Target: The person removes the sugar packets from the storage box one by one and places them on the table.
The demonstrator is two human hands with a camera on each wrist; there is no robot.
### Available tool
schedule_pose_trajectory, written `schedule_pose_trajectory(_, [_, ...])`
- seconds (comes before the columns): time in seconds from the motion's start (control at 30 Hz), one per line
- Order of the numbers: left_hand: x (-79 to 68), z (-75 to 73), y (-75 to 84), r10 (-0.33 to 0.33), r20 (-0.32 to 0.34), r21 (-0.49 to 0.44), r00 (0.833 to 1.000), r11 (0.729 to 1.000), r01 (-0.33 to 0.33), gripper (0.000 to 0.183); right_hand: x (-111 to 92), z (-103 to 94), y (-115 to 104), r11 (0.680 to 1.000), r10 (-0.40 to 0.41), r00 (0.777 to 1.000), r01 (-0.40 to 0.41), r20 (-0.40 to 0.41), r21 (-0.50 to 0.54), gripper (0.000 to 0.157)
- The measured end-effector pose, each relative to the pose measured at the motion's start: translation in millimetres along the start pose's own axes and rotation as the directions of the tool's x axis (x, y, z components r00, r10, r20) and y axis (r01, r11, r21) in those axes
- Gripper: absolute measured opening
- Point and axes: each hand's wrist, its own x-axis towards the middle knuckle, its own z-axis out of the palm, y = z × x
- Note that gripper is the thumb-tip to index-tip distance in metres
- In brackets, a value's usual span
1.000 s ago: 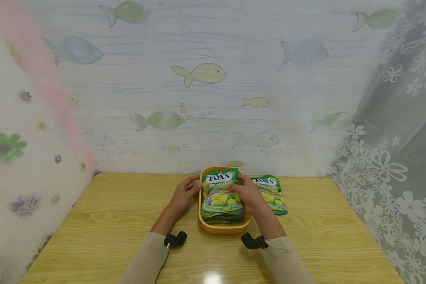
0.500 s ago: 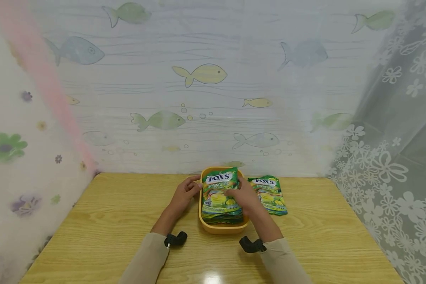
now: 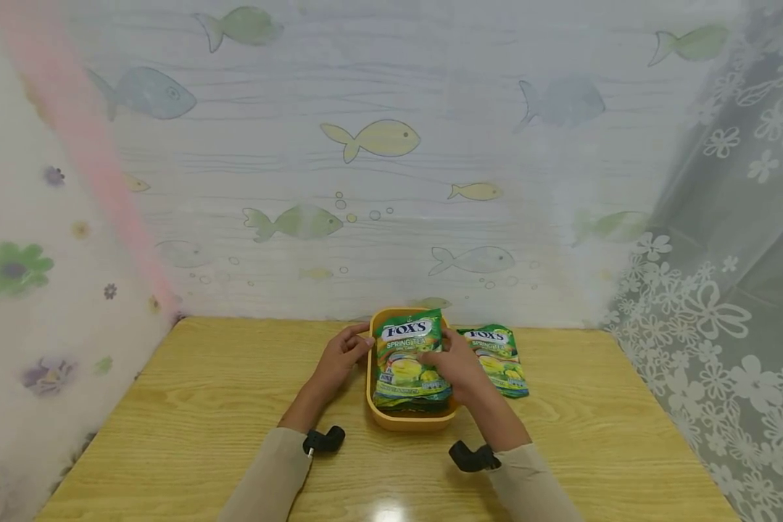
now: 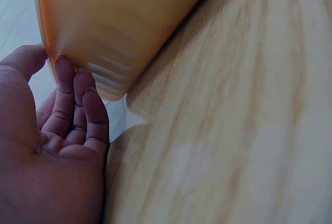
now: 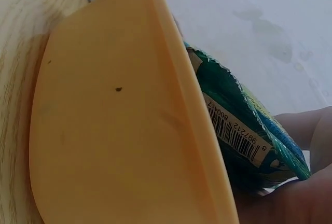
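A green FOX'S Spring Tea candy bag [image 3: 407, 362] lies face up at the top of a yellow-orange plastic bin [image 3: 409, 423]. My right hand [image 3: 463, 368] holds this bag by its right side, thumb on the front. In the right wrist view the bag [image 5: 241, 130] tilts above the rim, its barcode side showing. At the bin's left edge, my left hand [image 3: 337, 364] pinches the rim. The left wrist view shows its fingertips against the bin's outer wall [image 4: 124, 22]. Dark green edges of another bag [image 3: 427, 407] show underneath; how many lie there is hidden.
Another FOX'S candy bag [image 3: 501, 359] lies on the wooden table [image 3: 235, 391] just right of the bin, partly covered by my right hand. A fish-printed curtain [image 3: 378, 181] hangs behind the table, with flowered sheets on both sides.
The top candy bag in my right hand has shifted slightly to the right, and less of the bags beneath shows. My left hand stays at the bin's rim.
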Motion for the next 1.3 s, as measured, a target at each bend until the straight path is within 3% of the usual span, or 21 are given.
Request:
schedule_pose_trajectory(0.73, [-0.7,1.5,0.1,-0.003,-0.012,0.004,1.000,1.000,0.003,0.046,-6,-16.8,-5,0.993,-0.001,1.000,0.000,0.008,0.122,0.068])
schedule_pose_trajectory(1.3, [-1.1,1.3,-0.4,0.002,-0.008,-0.004,1.000,1.000,-0.002,0.044,-15,-35.5,-9,0.990,-0.002,1.000,-0.001,0.019,0.138,0.067])
